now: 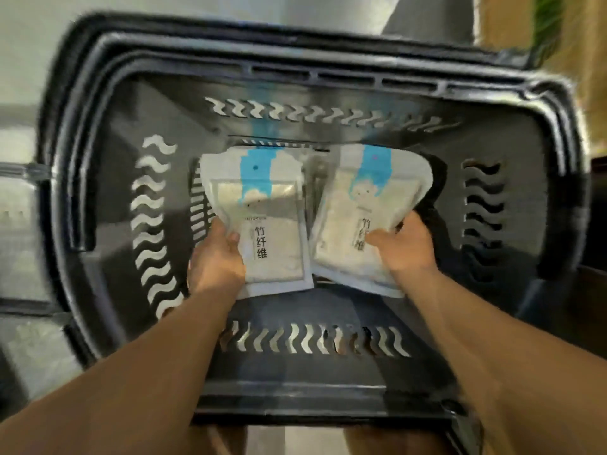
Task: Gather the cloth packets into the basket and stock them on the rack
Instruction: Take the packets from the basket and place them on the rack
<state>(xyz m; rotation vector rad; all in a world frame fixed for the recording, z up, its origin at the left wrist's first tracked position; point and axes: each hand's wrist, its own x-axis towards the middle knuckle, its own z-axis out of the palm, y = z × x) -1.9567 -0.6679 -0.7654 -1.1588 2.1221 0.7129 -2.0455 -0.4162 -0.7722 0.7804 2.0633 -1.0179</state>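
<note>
A black plastic basket [98, 198] with wavy slots in its walls fills the view, seen from above. Inside it are two white cloth packets with blue tops and printed characters. My left hand [215, 257] grips the lower left edge of the left packet [262, 205], thumb on its face. The right packet [364, 205] is held at its lower right by my right hand [405, 247], thumb across the front. The right packet tilts and its edge lies under the left one. Whether they rest on the basket floor I cannot tell.
The basket's handle [75, 152] lies folded along the left rim. Pale floor [19, 159] shows to the left, and a brown cardboard-like surface [558, 44] to the upper right. My knees [377, 441] show below the basket. The frame is somewhat blurred.
</note>
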